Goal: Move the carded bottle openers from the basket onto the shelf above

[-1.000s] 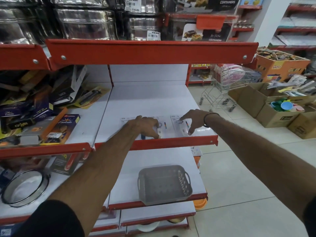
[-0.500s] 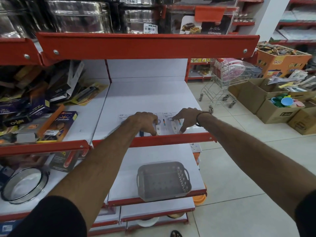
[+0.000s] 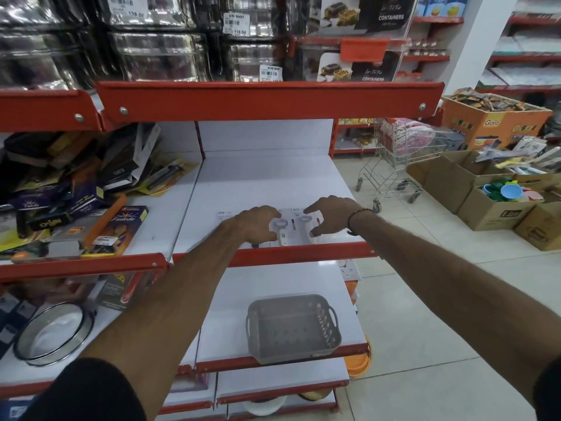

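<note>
Several carded bottle openers (image 3: 288, 227) lie flat in a row near the front edge of the white shelf (image 3: 267, 180). My left hand (image 3: 258, 223) rests palm down on the left cards, hiding most of them. My right hand (image 3: 331, 215) presses its fingertips on the rightmost card, fingers spread. Between the hands one white opener with a ring head shows. The grey plastic basket (image 3: 293, 328) sits on the shelf below, at its front edge, with nothing visible inside.
Left of the cards the shelf holds a jumble of boxed goods (image 3: 76, 196). A red shelf lip (image 3: 270, 98) overhangs above. A round sieve (image 3: 51, 332) lies lower left. On the floor to the right stand a small trolley (image 3: 397, 159) and open cardboard boxes (image 3: 498, 205).
Both hands have drawn closer together over the cards, sliding them into a tighter row. The basket has not moved.
</note>
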Available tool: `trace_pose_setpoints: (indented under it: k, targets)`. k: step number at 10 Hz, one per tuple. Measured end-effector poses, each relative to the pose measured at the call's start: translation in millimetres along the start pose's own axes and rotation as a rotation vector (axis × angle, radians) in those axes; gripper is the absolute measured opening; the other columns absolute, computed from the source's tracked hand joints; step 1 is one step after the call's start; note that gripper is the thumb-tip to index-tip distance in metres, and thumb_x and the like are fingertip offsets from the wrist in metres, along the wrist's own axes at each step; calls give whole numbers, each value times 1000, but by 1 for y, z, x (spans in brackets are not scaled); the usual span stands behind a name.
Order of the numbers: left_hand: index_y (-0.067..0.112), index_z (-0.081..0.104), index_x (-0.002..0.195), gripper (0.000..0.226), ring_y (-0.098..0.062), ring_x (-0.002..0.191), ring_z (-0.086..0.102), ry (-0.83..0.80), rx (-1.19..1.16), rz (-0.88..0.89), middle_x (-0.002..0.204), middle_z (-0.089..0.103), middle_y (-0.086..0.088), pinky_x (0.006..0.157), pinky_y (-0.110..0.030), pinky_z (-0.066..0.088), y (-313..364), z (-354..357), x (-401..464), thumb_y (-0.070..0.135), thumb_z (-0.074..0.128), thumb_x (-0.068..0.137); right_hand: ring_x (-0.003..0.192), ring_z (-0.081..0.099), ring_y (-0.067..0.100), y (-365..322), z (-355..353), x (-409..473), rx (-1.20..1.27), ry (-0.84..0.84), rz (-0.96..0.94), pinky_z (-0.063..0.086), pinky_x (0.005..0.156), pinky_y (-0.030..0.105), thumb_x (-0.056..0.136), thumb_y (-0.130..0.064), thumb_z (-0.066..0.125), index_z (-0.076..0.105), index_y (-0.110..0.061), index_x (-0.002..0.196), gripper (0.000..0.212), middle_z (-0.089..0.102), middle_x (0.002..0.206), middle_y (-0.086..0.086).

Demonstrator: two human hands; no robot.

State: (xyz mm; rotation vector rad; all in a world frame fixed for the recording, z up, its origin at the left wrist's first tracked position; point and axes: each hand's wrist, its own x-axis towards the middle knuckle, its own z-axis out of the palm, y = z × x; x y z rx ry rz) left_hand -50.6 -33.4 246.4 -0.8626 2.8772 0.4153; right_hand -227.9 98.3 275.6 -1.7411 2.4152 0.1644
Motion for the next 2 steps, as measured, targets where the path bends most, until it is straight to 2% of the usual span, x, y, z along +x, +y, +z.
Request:
trace_pose_setpoints:
  k: [1, 2]
  targets:
    - [20, 52, 140, 47, -22, 133, 50, 300, 36, 90, 149, 51, 0, 107, -39, 43, -4, -24, -47, 32, 59, 95, 109, 65, 18, -13, -20, -27, -21, 392, -129, 47, 85, 32, 84, -53, 64, 69, -33, 117, 39, 71, 119, -10]
    - [18, 62, 122, 28, -21, 116, 62, 580, 79, 214, 128, 65, 1, 91, -37, 53, 5, -39, -81, 27, 54, 97, 86, 68, 14, -28, -32, -45, -2, 690, -231, 40, 65, 23, 85, -51, 59, 74, -31, 90, 25, 74, 88, -13]
